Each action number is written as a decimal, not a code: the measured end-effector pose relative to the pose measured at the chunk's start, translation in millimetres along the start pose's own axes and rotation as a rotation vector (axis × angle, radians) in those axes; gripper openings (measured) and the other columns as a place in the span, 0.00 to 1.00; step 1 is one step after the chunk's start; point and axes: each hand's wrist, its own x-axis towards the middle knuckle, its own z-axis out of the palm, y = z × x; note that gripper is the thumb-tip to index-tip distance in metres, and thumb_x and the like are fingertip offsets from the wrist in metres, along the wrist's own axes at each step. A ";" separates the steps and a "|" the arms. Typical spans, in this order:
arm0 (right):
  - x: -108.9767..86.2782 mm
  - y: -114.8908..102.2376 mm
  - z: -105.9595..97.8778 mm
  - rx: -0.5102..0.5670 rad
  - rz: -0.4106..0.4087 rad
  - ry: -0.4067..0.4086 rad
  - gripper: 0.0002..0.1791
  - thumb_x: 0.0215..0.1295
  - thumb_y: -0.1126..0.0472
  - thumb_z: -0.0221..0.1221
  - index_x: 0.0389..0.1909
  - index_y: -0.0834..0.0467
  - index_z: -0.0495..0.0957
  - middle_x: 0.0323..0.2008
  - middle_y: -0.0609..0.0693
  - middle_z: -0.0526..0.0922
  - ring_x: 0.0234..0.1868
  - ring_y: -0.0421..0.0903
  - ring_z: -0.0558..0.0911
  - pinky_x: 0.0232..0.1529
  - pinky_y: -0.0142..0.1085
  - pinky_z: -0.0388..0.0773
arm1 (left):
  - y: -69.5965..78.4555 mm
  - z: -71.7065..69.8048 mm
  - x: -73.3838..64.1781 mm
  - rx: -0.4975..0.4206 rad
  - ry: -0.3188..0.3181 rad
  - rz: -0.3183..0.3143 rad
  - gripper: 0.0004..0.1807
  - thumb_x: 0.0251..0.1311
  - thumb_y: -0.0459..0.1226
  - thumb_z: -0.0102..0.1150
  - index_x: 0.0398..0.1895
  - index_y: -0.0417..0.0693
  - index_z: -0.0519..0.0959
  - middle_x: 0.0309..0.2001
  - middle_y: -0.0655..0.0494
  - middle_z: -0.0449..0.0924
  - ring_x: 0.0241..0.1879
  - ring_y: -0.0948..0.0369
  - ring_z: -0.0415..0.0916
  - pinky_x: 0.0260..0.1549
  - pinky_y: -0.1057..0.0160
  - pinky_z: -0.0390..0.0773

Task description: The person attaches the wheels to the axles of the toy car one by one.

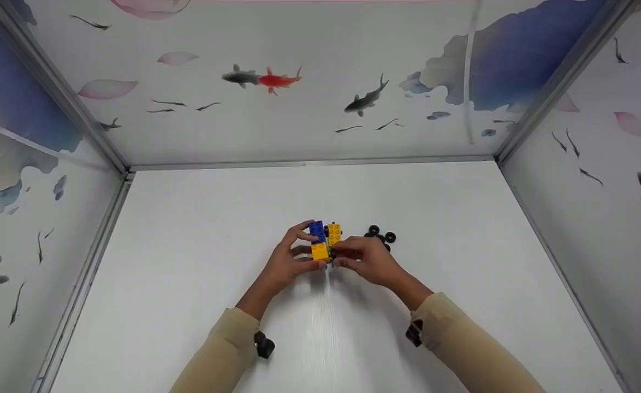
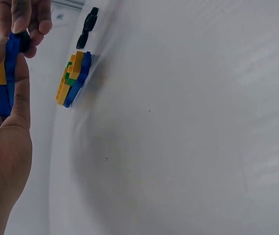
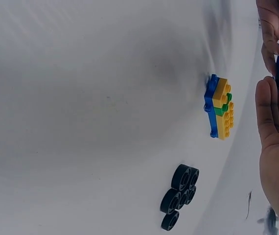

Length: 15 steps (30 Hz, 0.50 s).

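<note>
Left hand (image 1: pixel 289 258) grips a studded brick model (image 1: pixel 318 242), blocky blue and yellow, above the smooth white table (image 1: pixel 178 256); right hand (image 1: pixel 374 260) pinches a round black wheel (image 2: pixel 25 41) against its blue side; nearby lie a yellow-green-blue model (image 3: pixel 221 108) and clustered ring-shaped wheels (image 3: pixel 171 199).

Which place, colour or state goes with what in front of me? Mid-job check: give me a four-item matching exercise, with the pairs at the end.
Things:
1. Left hand
2. Build on the table
3. Loose wheels
4. Sleeves

Places, colours or states:
A. Black, grouped on the table
B. Beige, around the forearms
C. Gripping the blue-and-yellow build
D. Yellow, green and blue, held by neither hand

Pairs: 1-C, 2-D, 3-A, 4-B.
</note>
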 end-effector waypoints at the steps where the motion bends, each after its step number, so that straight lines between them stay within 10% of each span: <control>1: -0.1 -0.2 -0.1 -0.005 -0.002 0.002 0.19 0.75 0.59 0.71 0.65 0.53 0.88 0.54 0.50 0.92 0.53 0.46 0.90 0.59 0.40 0.91 | -0.1 0.3 -0.1 0.000 -0.001 0.001 0.29 0.62 0.39 0.83 0.62 0.53 0.78 0.89 0.62 0.55 0.64 0.46 0.81 0.65 0.58 0.87; 15: 3.0 -1.8 4.6 -0.062 0.004 0.037 0.19 0.75 0.61 0.71 0.64 0.56 0.89 0.51 0.52 0.93 0.48 0.44 0.89 0.53 0.37 0.91 | -2.6 4.0 1.7 0.023 0.044 0.000 0.21 0.62 0.36 0.83 0.51 0.54 0.79 0.88 0.62 0.55 0.65 0.48 0.83 0.67 0.58 0.85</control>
